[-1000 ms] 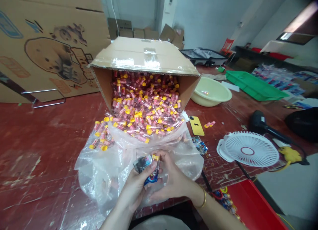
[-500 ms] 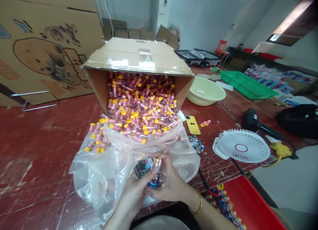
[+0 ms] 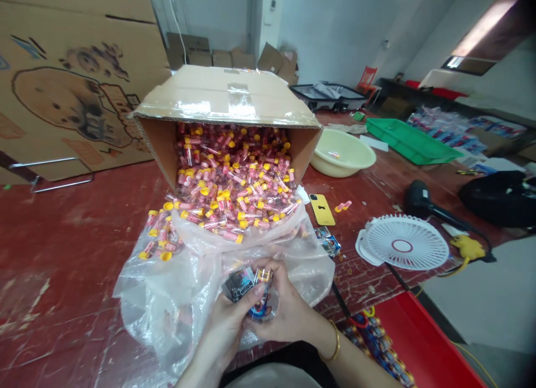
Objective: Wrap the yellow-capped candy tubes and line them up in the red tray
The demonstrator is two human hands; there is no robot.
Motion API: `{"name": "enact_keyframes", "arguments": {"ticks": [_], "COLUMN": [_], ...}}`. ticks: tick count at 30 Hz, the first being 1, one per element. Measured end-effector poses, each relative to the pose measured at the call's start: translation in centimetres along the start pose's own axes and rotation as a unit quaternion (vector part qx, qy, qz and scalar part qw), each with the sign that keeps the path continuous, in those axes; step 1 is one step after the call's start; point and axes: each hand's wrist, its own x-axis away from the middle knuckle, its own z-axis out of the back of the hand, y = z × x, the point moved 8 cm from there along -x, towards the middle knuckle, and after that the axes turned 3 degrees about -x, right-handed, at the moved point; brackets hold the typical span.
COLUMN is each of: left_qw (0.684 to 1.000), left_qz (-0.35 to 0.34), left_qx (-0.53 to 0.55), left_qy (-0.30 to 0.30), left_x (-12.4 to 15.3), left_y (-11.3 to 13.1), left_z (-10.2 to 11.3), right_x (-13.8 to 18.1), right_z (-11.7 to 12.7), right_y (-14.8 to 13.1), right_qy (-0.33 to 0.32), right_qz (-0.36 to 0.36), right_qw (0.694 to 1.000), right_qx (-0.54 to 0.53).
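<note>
My left hand (image 3: 228, 318) is closed around a dark printed packet (image 3: 239, 282), which sticks out past the fingers. Its thumb presses on a small clear tube (image 3: 262, 293) with yellow at the top and blue print lower down. My right hand (image 3: 287, 310) curls round that tube from the other side, fingertips at its top. Both hands meet low over a translucent plastic bag (image 3: 196, 298). Beyond them, a cardboard box (image 3: 228, 95) lies on its side, with pink-filled, yellow-capped tubes (image 3: 226, 201) spilling from its mouth.
On the red table (image 3: 62, 254) at right are a yellow phone (image 3: 322, 209), a white fan (image 3: 404, 243), a pale basin (image 3: 343, 153), a green tray (image 3: 412, 139) and a black hair dryer (image 3: 419, 198). A red bin (image 3: 431, 343) with blue-printed packages sits below right. A large printed carton (image 3: 79, 86) stands left.
The whole view has shifted slightly, so the table things appear a little further left. Both hands keep nearly the same hold on the packet and tube.
</note>
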Motion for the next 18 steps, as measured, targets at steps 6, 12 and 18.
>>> {"name": "enact_keyframes", "arguments": {"ticks": [6, 12, 18], "left_qw": [1.0, 0.995, 0.983], "left_qz": [-0.01, 0.015, 0.052], "left_qx": [-0.003, -0.093, -0.175], "left_qy": [0.01, 0.017, 0.031], "left_x": [0.1, 0.4, 0.4], "left_y": [0.5, 0.0, -2.2], "left_z": [0.1, 1.0, 1.9], "right_x": [-0.1, 3.2, 19.5], "right_z": [0.1, 5.8, 23.2], "right_y": [0.2, -0.8, 5.6], "right_qy": [0.014, 0.104, 0.401], "right_qz": [0.005, 0.0, -0.185], "right_qw": [1.0, 0.993, 0.854], "right_qx": [-0.02, 0.064, 0.275]}}
